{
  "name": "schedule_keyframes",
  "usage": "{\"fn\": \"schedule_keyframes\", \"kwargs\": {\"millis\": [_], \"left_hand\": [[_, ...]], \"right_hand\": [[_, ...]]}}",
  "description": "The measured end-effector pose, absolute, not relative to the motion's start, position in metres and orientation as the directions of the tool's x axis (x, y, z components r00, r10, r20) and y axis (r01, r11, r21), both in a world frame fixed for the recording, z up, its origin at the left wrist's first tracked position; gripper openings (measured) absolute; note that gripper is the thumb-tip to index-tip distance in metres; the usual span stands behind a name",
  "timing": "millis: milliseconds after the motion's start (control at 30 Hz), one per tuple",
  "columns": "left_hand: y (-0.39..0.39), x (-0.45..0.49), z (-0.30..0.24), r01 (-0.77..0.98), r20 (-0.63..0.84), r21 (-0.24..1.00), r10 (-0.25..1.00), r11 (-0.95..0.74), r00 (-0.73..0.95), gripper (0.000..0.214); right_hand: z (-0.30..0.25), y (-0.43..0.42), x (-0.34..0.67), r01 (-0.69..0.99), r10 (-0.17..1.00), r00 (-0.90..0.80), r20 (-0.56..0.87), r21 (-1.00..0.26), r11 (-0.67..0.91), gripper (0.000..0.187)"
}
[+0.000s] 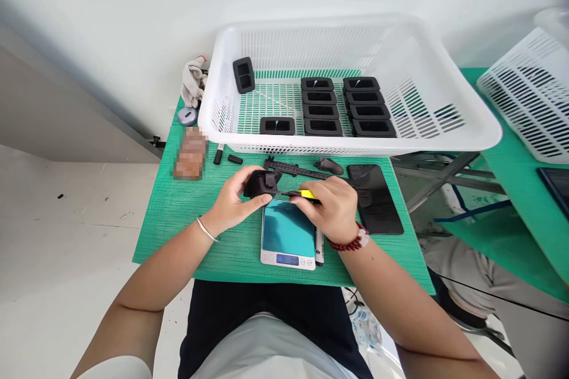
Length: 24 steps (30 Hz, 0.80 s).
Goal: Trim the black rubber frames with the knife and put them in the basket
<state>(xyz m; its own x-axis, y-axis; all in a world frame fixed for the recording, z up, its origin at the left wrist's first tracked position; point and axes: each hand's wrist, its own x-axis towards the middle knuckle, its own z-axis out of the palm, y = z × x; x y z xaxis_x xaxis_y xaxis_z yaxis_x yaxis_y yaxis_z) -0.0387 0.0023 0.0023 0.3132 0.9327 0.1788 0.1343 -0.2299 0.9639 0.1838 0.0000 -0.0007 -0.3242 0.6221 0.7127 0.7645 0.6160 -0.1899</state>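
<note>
My left hand (235, 201) is closed on a black molded part (258, 182), fingers and thumb at its edges, above the upper end of the digital scale (288, 231). Wrapped round a yellow-and-black thin-bladed tool (307, 194) is my right hand (331, 204); much of the handle is hidden in the fist. The tool's narrow dark tip points left and reaches the part's right side. Below both hands, the scale's blue-green plate bears nothing, and its display looks like zero. Just behind the hands lies a black caliper (296, 169), beside a small dark grey object (329, 166).
A white basket (355, 143) with several black frame-like parts (317, 84) fills the table's back. A black tablet-like slab (377, 198) lies right, a marker (218, 156) and its cap left. Behind them are a grey rounded case (187, 116) and a cloth glove (192, 80). Another basket (528, 95) stands far right.
</note>
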Motion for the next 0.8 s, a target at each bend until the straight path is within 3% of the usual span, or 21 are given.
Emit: {"fn": "schedule_keyframes", "kwargs": {"millis": [233, 433, 667, 800], "left_hand": [[0.0028, -0.0395, 0.0054, 0.150, 0.198, 0.958, 0.940, -0.246, 0.277, 0.045], [0.0025, -0.0383, 0.0058, 0.130, 0.159, 0.970, 0.944, -0.203, 0.290, 0.046], [0.0020, -0.0371, 0.0071, 0.104, 0.112, 0.983, 0.949, -0.149, 0.293, 0.049], [0.0026, -0.0379, 0.0040, 0.006, 0.085, 0.996, 0.957, -0.091, 0.276, 0.056]], "right_hand": [[-0.0006, -0.0011, 0.1837, 0.835, 0.632, -0.301, 0.714, -0.123, 0.536, 0.029], [-0.0019, -0.0014, 0.1845, 0.820, 0.619, -0.316, 0.719, -0.121, 0.559, 0.025], [-0.0044, 0.0009, 0.1835, 0.789, 0.626, -0.323, 0.710, -0.163, 0.593, 0.029], [-0.0074, 0.0046, 0.1859, 0.843, 0.656, -0.211, 0.724, -0.204, 0.497, 0.032]]}}
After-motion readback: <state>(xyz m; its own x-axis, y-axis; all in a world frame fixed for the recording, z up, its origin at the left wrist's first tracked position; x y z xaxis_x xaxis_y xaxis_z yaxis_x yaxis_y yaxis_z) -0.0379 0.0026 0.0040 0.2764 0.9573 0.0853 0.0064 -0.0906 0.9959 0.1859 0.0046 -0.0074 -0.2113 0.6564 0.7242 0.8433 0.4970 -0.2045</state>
